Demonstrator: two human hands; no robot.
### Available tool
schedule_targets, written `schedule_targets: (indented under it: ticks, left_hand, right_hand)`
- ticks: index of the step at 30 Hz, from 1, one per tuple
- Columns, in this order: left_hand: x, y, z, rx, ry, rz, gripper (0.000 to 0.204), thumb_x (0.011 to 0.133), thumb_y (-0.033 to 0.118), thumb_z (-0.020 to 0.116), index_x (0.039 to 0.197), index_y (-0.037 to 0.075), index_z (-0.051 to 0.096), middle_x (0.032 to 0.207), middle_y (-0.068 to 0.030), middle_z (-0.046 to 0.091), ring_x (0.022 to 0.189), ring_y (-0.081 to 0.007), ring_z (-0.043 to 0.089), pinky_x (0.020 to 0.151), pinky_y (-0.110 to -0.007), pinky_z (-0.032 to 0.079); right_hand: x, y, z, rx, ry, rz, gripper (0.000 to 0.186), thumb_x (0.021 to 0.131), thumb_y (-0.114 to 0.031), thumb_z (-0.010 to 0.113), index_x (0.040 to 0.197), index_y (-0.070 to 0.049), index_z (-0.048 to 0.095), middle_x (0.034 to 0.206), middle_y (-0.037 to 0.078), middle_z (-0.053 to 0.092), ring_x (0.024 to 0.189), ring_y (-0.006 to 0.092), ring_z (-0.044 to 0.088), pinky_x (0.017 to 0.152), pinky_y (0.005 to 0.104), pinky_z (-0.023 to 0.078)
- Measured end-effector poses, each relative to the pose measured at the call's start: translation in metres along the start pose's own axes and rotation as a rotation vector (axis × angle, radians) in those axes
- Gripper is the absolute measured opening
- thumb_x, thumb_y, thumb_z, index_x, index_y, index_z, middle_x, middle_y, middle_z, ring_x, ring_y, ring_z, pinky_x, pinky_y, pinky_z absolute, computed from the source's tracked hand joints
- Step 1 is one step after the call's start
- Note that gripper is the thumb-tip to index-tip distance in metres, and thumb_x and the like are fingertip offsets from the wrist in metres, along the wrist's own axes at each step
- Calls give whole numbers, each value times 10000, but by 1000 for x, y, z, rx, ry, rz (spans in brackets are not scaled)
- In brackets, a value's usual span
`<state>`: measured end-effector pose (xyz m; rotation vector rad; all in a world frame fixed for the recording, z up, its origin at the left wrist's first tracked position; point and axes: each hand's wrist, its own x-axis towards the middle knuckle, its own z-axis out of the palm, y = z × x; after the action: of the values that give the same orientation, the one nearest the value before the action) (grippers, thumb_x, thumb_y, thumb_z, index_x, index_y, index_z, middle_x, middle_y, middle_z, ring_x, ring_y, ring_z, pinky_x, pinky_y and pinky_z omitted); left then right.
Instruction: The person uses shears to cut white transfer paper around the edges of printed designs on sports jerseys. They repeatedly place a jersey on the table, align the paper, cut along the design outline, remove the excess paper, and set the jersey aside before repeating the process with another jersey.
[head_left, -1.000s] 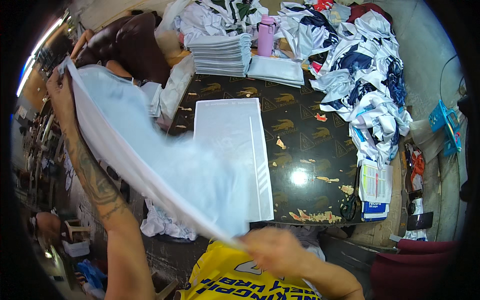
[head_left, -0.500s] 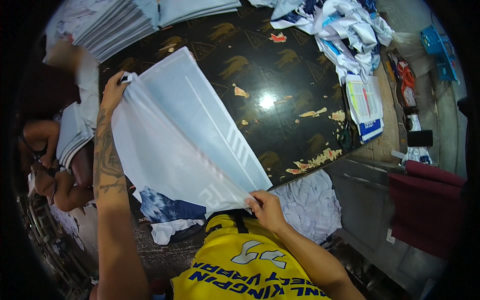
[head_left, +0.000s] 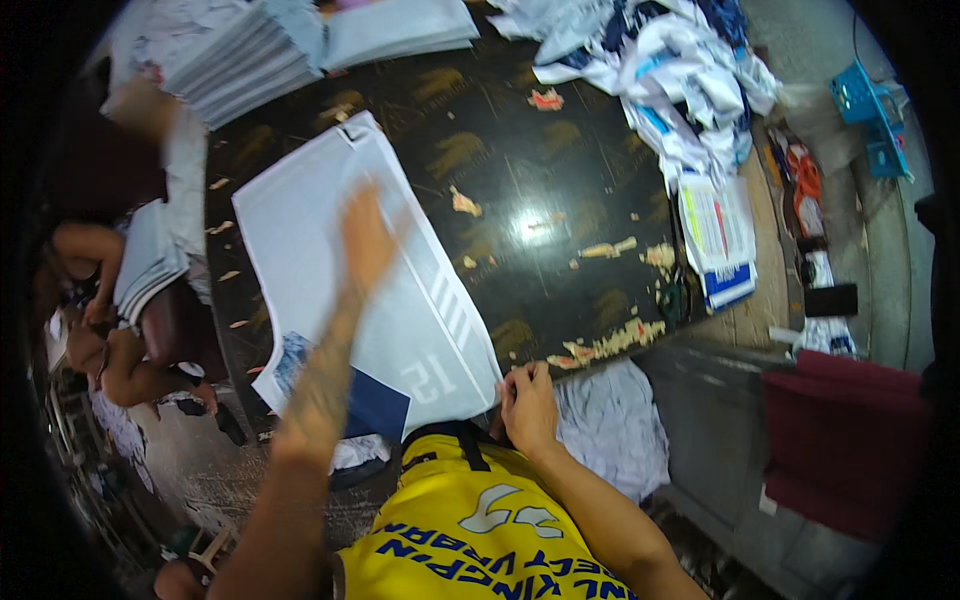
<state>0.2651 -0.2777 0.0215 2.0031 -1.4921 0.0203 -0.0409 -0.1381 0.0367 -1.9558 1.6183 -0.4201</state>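
Observation:
A pale grey-white fabric panel (head_left: 300, 235) lies spread over the near left part of the dark table. White stripes and pale printed digits run along its right side. Across the middle of the panel my left hand (head_left: 368, 235) passes, smeared by motion, so its fingers do not show clearly. At the panel's near right corner my right hand (head_left: 530, 405) has its fingers curled closed on the fabric edge. Navy patterned cloth (head_left: 370, 400) shows at the panel's near left edge, partly behind my left forearm.
Stacks of folded pale fabric (head_left: 250, 65) stand at the far left. A heap of white and blue cloth (head_left: 690, 80) fills the far right, above printed papers (head_left: 716, 225). Maroon cloth (head_left: 845, 440) hangs at right. Another person's arm (head_left: 90, 245) is at left.
My left hand has let go of the far left corner and moved right across the panel. The raised, slanting top layer now lies flat. My right hand stays by the near right corner.

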Motion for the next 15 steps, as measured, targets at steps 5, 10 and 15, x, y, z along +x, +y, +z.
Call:
schedule_targets:
  ticks: [5, 10, 15]
  left_hand:
    - [-230, 97, -77, -155, -366, -61, 575, 745, 267, 843, 1243, 89, 617, 1293, -146, 618, 1277, -359, 548, 1096, -569, 348]
    - [-291, 82, -123, 55, -39, -344, 455, 679, -15, 731, 1119, 92, 691, 1094, -115, 696, 1089, -335, 648, 1073, -473, 367]
    - [-296, 98, -194, -144, 185, -568, 426, 669, -105, 651, 1055, 61, 722, 1044, -127, 710, 1073, -337, 656, 1077, -479, 427]
  right_hand:
    - [24, -7, -49, 879, -445, 364, 191, 1018, -46, 709, 1181, -46, 609, 824, 40, 699, 695, 93, 644, 628, 256, 507]
    - [38, -20, -122, 787, -496, 123, 214, 996, -29, 728, 1209, -23, 713, 892, 45, 738, 744, 84, 649, 667, 241, 511]
    - [74, -46, -176, 347, -575, -358, 283, 926, 8, 751, 1207, -20, 738, 984, 111, 795, 846, 151, 735, 783, 309, 575]
